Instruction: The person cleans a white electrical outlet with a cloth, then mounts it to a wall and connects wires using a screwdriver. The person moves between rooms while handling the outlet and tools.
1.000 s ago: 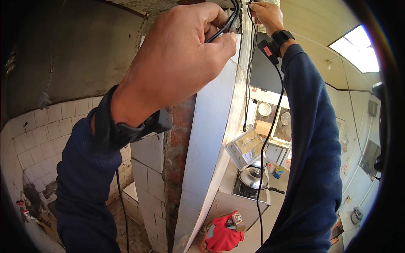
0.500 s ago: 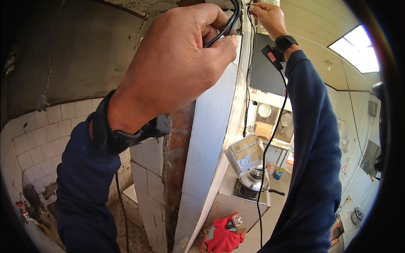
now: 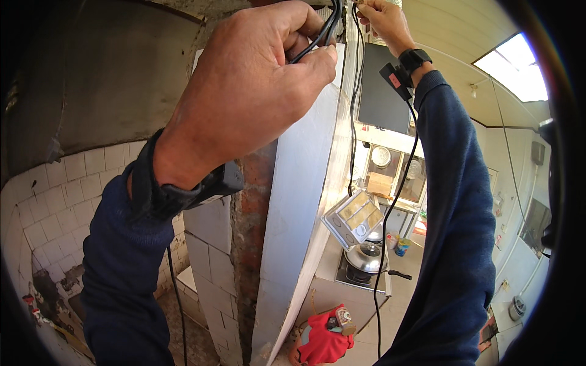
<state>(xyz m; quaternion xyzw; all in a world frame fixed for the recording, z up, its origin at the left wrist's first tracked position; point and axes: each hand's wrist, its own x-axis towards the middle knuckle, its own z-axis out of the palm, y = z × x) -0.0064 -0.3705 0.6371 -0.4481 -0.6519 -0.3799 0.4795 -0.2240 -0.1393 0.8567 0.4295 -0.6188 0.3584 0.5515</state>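
My left hand (image 3: pixel 250 91) is closed on a bundle of black cables (image 3: pixel 328 29) at the top of a narrow column faced with a white panel (image 3: pixel 293 189). My right hand (image 3: pixel 387 25), raised higher and to the right, pinches a thin black cable near the top of that column; its fingertips are small and partly hidden. Black devices are strapped to both wrists, and a cord hangs from the right one (image 3: pixel 395 80). Below, a boxy panel with yellowish sections (image 3: pixel 354 219) hangs tilted beside the column, just under a dangling cord.
Exposed brick (image 3: pixel 256 201) runs along the column. A white-tiled recess (image 3: pixel 61 213) lies left. Below right are a stove with a lidded pot (image 3: pixel 365 261), cups (image 3: pixel 401 247) and a red cloth (image 3: pixel 320 341) over an object. A lit ceiling panel (image 3: pixel 513 66) is upper right.
My left hand has shifted slightly left and up, still gripping the cables. The hanging boxy panel has swung and turned a little. My right hand keeps its pinch.
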